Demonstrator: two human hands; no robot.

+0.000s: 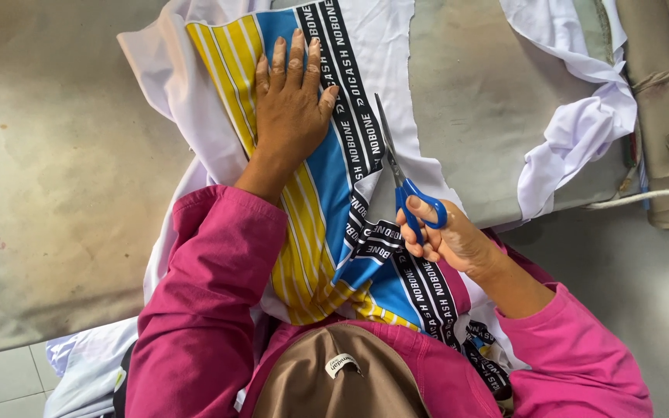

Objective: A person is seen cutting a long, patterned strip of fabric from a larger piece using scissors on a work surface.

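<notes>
Two hands share this cut: your left hand [292, 104] lies flat, fingers spread toward twelve o'clock, pressing the printed fabric [327, 201] onto the grey table [489, 101], while your right hand [447, 236] has thumb and fingers closed through the blue loops of the scissors [400, 174]. The blades point toward eleven o'clock and look nearly closed, lying along the edge where the black lettered band meets the white fabric [385, 46]. The printed piece, striped yellow and blue, runs from the table's upper middle down to six o'clock, over your lap, so part of it hangs unsupported. By the look of it, you are midway through trimming the white margin off along that black band. The next stroke seems to call for opening the blades, keeping them tight to the band's edge, and sliding your flat palm further toward twelve so the cloth stays taut ahead of the tips. More white cloth [582, 124] lies bunched at three o'clock, well apart from the cut.
</notes>
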